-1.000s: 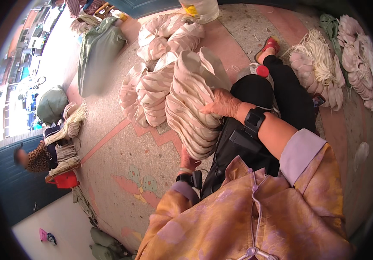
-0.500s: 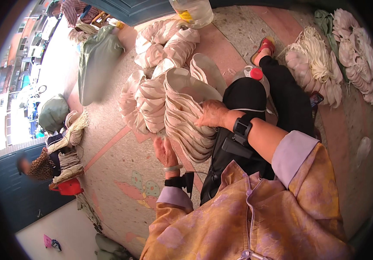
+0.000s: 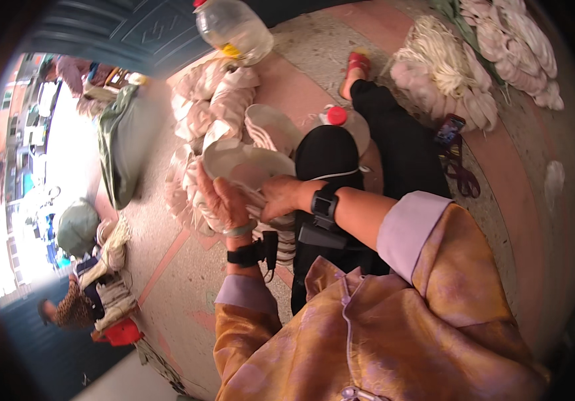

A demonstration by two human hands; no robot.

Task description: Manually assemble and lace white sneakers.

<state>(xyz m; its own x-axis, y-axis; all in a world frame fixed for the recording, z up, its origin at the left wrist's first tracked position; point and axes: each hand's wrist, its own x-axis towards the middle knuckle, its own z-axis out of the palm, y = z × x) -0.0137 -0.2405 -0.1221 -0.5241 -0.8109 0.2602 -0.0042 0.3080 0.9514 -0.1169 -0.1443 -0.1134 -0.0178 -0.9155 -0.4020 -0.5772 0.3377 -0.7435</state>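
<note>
In the head view, two bare hands are working at one stack of pale cloth pieces (image 3: 251, 159), which is standing just left of the person's raised black-trousered knee (image 3: 327, 150). The left hand (image 3: 226, 204) is staying loose, its fingers extending along the stack's left side rather than closing. The right hand (image 3: 279, 197) is gripping the near right edge, its fingers bending over the cloth, though some fingertips are hiding from sight. The pieces are overlapping too closely for counting.

One smaller curled set (image 3: 273, 127) is resting just behind the stack. At least two pale bundles are lying beyond it: a rear bundle (image 3: 214, 97) and a left bundle (image 3: 179, 180) that the left hand is partly covering. Two more are lying to the far right, one stringy bundle (image 3: 441, 67) and one folded bundle (image 3: 516, 47).

Two clear jugs with red caps are showing: a far jug (image 3: 234, 32) and a near jug (image 3: 361, 130), whose lower part the knee is blocking. One phone (image 3: 449, 129) is lying right of the trousered legs, one red sandal (image 3: 359, 62) is showing on a foot, and two green sacks (image 3: 117, 147) are sitting leftward. Two other people are showing at the left, one wearing a spotted top (image 3: 74, 307).
</note>
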